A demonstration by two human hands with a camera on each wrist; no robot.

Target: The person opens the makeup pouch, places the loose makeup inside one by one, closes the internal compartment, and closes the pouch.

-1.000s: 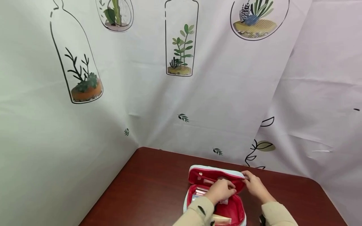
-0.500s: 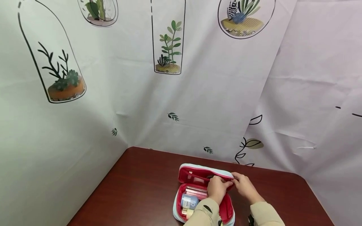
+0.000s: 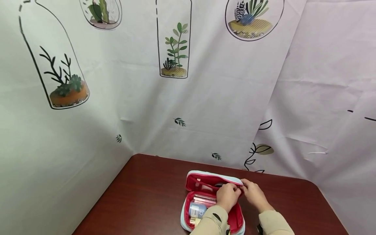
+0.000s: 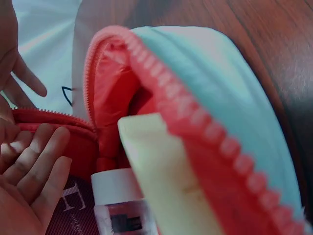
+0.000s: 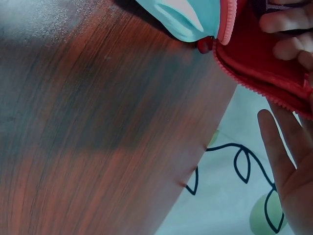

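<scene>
A pale blue cosmetic bag (image 3: pixel 183 219) with red lining stands unzipped, its lid (image 3: pixel 215 174) raised at the back. My left hand (image 3: pixel 227 197) reaches over the bag, thumb and forefinger pinching at the right end of the lid's inside pocket; the exact grip is partly hidden. My right hand (image 3: pixel 255 196) holds the lid's right corner from outside. Dark mesh (image 4: pixel 78 223) with white lettering shows below my left fingers in the left wrist view. Inside the bag lie pink tubes (image 3: pixel 204 200), a blue bottle (image 3: pixel 196 210), a cream-coloured tube (image 4: pixel 156 166) and a white-capped clear bottle (image 4: pixel 117 186).
The bag sits on a dark reddish-brown table (image 3: pixel 147 195), near its back edge. Behind and to the left hangs a white curtain (image 3: pixel 147 98) printed with plants in jars. Tabletop extends left and right of the bag.
My left hand has shifted right along the lid pocket towards the right hand, uncovering the blue bottle. The right hand keeps its hold on the lid corner. The head view has turned slightly.
</scene>
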